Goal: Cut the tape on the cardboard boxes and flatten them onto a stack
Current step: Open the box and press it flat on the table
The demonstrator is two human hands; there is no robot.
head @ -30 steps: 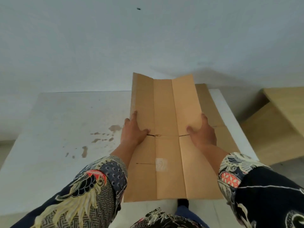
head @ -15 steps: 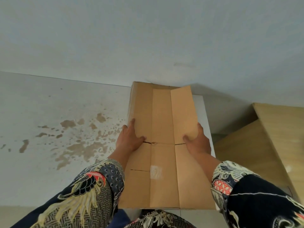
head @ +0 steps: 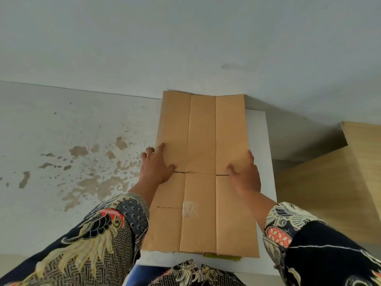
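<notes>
Both the left hand (head: 157, 168) and right hand (head: 245, 174), fingers spread, pressed a flattened box (head: 203, 141) on the table's (head: 259, 129) right side; its far end had dropped flat, apparently atop a stack.

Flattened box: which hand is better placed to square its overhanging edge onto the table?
Left, probably. The left hand sits on the flattened box edge overhanging the table; the right hand lies inside the right edge.

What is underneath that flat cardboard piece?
The flattened cardboard lies on a white table. A yellow-green edge peeks out beneath its near end; what that belongs to is covered.
</notes>
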